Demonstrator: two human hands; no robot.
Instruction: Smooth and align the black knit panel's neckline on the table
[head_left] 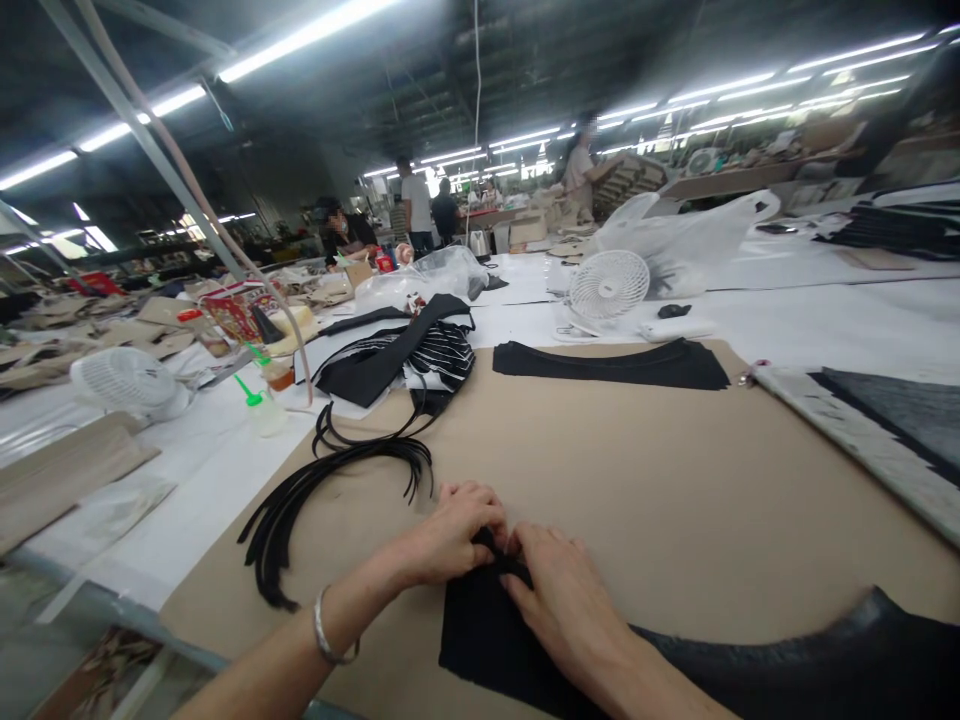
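Note:
A long curved black panel (495, 640) of fabric or leather lies along the near edge of a tan board (622, 470). At its upper left edge my left hand (461, 530) pinches the black material between thumb and fingers. Close beside it, my right hand (551, 580) grips the same edge, thumb on the near side. Between the two hands the edge looks raised or folded; the fingers partly cover it. Left of my hands lies a bundle of thin black strips (300, 510). A stack of curved black pieces (611, 365) rests at the board's far side.
Striped black pieces (442, 350) lie beyond the strips. Green-tipped bottles (262, 410) and a white fan (127, 383) stand at left. Another fan (607, 290) and a plastic bag (682, 235) are at the back. A pale slab (847, 440) borders the right. People work farther off.

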